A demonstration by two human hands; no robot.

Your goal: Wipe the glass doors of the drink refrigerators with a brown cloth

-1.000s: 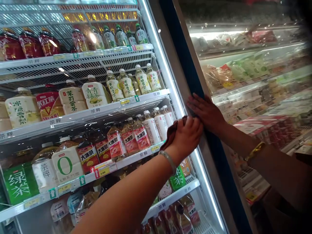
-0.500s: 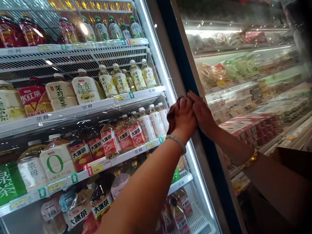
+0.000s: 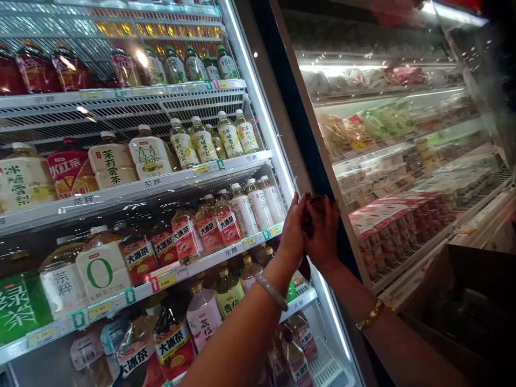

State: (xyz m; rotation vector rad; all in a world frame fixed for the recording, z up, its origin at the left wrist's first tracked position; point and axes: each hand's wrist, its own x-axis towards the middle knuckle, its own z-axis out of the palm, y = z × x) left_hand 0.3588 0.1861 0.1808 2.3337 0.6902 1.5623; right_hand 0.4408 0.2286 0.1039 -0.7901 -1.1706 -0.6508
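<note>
A bunched dark brown cloth [image 3: 313, 210] is squeezed between my two hands in front of the edge of the glass fridge door. My left hand [image 3: 292, 232], with a pale bangle on its wrist, presses the cloth from the left. On the other side, the curled fingers of my right hand [image 3: 324, 236] grip it; a gold bracelet circles that wrist. A loose end of the cloth hangs below the palms. Behind the glass, white-labelled bottles [image 3: 258, 204] stand on the shelf nearest my left hand.
Shelves of bottled tea [image 3: 102, 269] fill the lit fridge to the left. A dark blue frame post [image 3: 300, 102] separates it from an open chiller with packaged cups [image 3: 387, 236]. A cardboard box [image 3: 455, 279] sits at lower right.
Both hands have come down from the door frame. My right hand has moved from lying flat against my left to curling around the cloth. The view has tilted slightly upward.
</note>
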